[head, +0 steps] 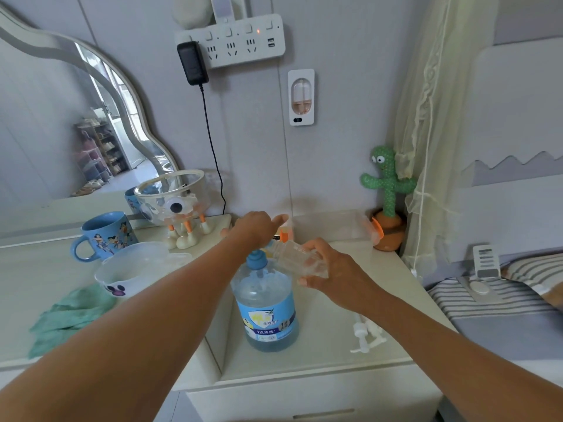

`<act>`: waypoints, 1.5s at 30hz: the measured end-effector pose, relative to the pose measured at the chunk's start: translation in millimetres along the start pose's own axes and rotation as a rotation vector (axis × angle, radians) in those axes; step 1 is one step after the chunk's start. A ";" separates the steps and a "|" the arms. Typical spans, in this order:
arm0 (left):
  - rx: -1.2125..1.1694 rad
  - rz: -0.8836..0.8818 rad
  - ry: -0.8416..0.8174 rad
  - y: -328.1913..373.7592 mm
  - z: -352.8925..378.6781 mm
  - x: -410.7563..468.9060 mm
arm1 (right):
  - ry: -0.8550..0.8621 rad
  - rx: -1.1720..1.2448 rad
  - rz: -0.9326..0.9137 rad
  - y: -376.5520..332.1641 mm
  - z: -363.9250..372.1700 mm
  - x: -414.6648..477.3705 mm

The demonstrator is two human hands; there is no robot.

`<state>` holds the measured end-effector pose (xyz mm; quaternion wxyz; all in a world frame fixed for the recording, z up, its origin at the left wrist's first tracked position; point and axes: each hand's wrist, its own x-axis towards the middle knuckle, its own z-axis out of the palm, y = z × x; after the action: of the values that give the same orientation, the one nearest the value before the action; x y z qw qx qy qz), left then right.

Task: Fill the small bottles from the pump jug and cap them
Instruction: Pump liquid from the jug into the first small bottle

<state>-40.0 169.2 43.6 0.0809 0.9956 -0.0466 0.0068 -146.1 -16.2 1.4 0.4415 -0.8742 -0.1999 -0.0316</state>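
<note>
Loose white pump cap (365, 336) is left under the right hand (332, 275), which grips a tilted small bottle (297, 257) at the pump jug (265, 303) spout; the pump's pressed by the left hand (256, 228), fingers curled, so it fills.

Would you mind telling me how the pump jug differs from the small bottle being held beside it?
The pump jug stands upright on the cabinet; the small bottle is tilted, held in the right hand. The jug carries a blue label and holds blue liquid; the bottle is unlabelled and looks empty. The jug is far bigger. Both are clear plastic.
</note>
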 end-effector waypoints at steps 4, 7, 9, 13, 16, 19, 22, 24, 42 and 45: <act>0.020 0.008 -0.009 0.9 0.7 3.8 | 0.001 -0.004 -0.012 3.2 0.8 2.5; 0.011 -0.001 0.019 0.0 4.8 6.7 | 0.010 0.014 -0.013 7.3 3.2 2.8; -0.001 0.005 0.029 -1.3 7.2 8.5 | 0.020 0.028 -0.015 9.9 5.7 4.5; 0.037 -0.012 -0.010 -5.8 11.4 8.7 | 0.030 0.016 -0.013 11.8 10.4 5.5; 0.011 -0.031 -0.004 -4.2 14.0 5.0 | 0.017 0.005 -0.004 10.9 9.5 1.7; 0.046 0.013 0.001 -1.9 11.7 0.7 | -0.004 0.021 -0.009 6.5 4.6 -2.3; 0.005 -0.011 -0.029 -2.9 3.7 -0.3 | -0.011 0.001 -0.017 0.9 0.0 -0.8; -0.003 -0.002 -0.029 -2.8 1.8 0.6 | -0.007 -0.011 -0.022 -2.0 -1.6 0.5; -0.025 0.019 0.007 -2.8 14.3 1.0 | -0.015 0.018 -0.003 4.6 3.5 -1.7; -0.055 0.002 -0.001 -1.6 6.6 -1.0 | -0.013 0.001 -0.017 -2.7 -2.7 -2.3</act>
<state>-40.8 169.8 36.7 0.1080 0.9930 -0.0478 0.0052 -148.9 -17.6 4.6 0.4402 -0.8725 -0.2100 -0.0297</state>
